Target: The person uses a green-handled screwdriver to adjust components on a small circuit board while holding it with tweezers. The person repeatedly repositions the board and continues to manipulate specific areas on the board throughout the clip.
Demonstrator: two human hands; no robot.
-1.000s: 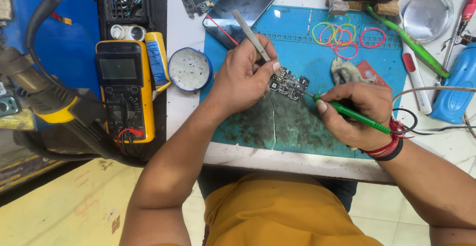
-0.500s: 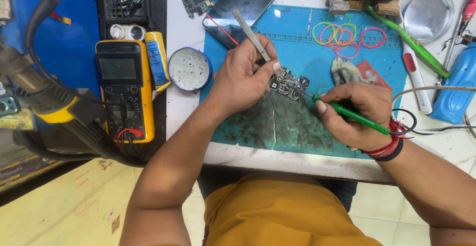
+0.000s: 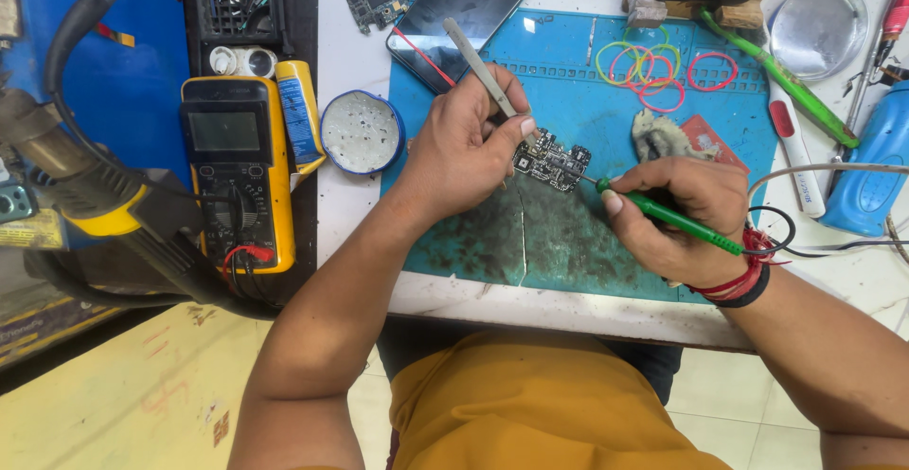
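Two hands work a small circuit board on a blue mat.

The circuit board [image 3: 552, 159] lies near the middle of the blue mat [image 3: 568, 252]. The left hand [image 3: 464, 148] pinches metal tweezers [image 3: 478, 65] at the board's left edge. The right hand [image 3: 677, 214], right of the board, grips a green soldering iron [image 3: 682, 224] with its tip at the board's right edge. Coloured rubber bands [image 3: 653, 65] lie at the mat's far side, a yellow multimeter [image 3: 237, 172] well left of it.

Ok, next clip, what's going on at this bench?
A person is working on a small circuit board lying on a blue work mat. The left hand holds metal tweezers at the board's edge, while the right hand brings the tip of a green-handled soldering iron to its other side. A yellow multimeter sits off to the left.
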